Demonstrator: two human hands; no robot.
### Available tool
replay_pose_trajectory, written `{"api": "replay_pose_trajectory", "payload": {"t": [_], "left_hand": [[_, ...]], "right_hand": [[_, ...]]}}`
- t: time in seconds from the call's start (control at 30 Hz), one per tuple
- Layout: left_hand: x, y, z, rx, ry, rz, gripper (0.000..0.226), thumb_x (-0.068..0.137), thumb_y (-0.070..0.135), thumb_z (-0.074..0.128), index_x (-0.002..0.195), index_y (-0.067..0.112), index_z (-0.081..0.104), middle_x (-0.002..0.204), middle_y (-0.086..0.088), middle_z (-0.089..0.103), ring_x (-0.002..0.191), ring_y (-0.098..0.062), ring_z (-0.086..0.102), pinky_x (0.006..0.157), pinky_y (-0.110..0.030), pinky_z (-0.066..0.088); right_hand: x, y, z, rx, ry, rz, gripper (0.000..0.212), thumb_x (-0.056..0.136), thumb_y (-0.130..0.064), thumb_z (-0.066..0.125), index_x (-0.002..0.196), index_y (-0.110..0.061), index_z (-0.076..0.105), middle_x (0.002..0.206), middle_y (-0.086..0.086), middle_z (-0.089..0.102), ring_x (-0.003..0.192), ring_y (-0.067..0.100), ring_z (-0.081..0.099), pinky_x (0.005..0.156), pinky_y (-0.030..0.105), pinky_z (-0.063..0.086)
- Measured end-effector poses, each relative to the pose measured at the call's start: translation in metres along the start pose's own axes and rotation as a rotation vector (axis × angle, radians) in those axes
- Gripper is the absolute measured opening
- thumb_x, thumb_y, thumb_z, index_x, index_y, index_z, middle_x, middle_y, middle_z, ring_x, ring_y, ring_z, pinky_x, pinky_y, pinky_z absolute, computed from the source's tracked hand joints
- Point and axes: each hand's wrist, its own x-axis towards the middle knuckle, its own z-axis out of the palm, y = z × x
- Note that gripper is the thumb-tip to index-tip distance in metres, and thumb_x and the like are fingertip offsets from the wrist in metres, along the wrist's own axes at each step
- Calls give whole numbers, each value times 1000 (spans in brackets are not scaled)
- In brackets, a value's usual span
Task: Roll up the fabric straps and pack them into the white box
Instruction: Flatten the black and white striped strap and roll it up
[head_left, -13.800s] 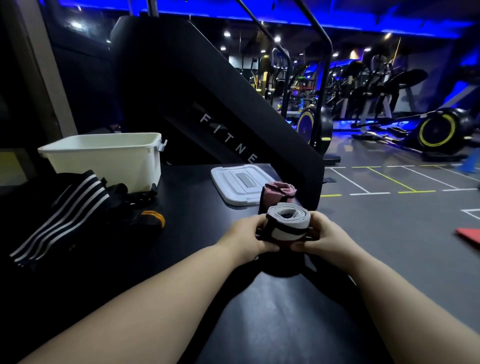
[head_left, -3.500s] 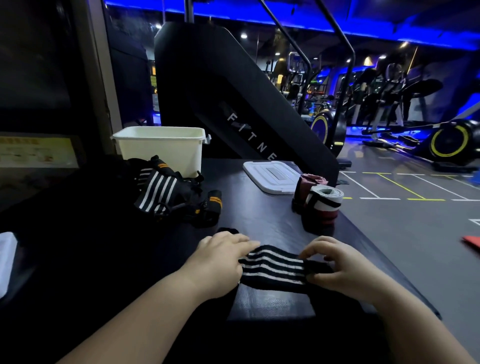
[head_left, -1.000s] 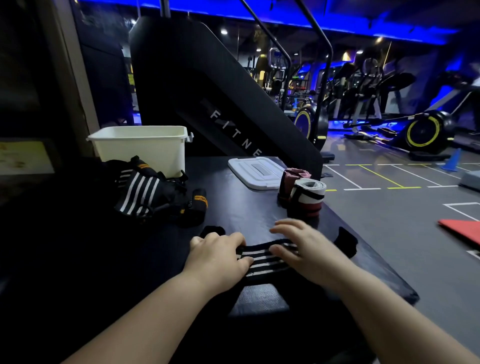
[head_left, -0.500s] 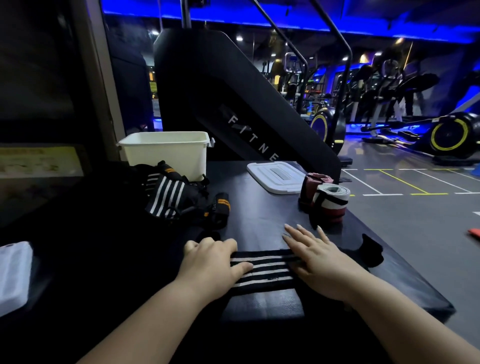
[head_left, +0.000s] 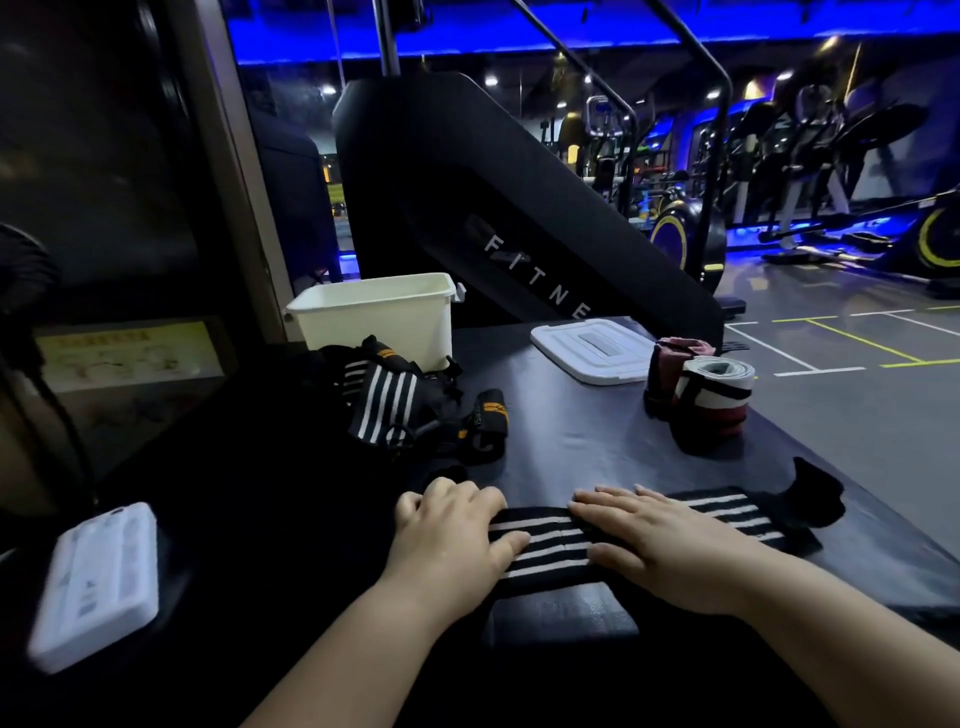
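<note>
Flattening: left hand (head_left: 452, 540) curls round the strap (head_left: 543, 543) at nine o'clock; right hand (head_left: 660, 545) presses it straight-fingered. Next, probably: roll tightly.

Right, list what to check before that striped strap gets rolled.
1. Striped strap laid out flat on the table: ok.
2. Left hand on the strap's left end, fingers curled over it: ok.
3. Right hand pressing flat on the strap: ok.
4. White box open, its lid lying apart on the table: ok.
5. Room inside the box: cannot tell, its floor is hidden.
6. Finished rolls packed: not ok; the grey roll and maroon roll stand on the table beside the lid.
</note>
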Motion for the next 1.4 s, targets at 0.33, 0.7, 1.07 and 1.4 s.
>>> {"api": "replay_pose_trajectory", "payload": {"t": [0.33,0.7,1.07,1.4], "left_hand": [[-18,-19,1,-74,51,-22,34,97,54,36,126,39,44,126,20,42,127,-8,27,104,-33,21],[-25,-43,5,-153,120,-51,33,101,36,37,131,47,45,128,25,41,126,-4,26,104,-29,18],[-30,-62,16,-104,345,40,32,66,15,55,85,38,67,81,23,60,88,-3,49,86,-25,27],[-29,-61,8,-70,383,64,42,66,19,30,72,38,66,67,26,60,68,2,56,75,-18,28]], "right_hand": [[12,-34,-4,-20,254,-15,36,97,-48,40,123,-26,49,153,-4,33,136,17,40,111,34,30],[27,-42,10,20,138,-169,76,80,-78,9,142,-45,39,153,-25,27,140,0,23,113,28,20],[38,-64,12,76,122,-279,60,81,-34,28,138,-32,48,130,-6,48,119,14,47,104,22,33],[42,-62,15,55,139,-272,60,89,-58,26,141,-35,44,132,-4,44,122,16,44,108,29,34]]}}
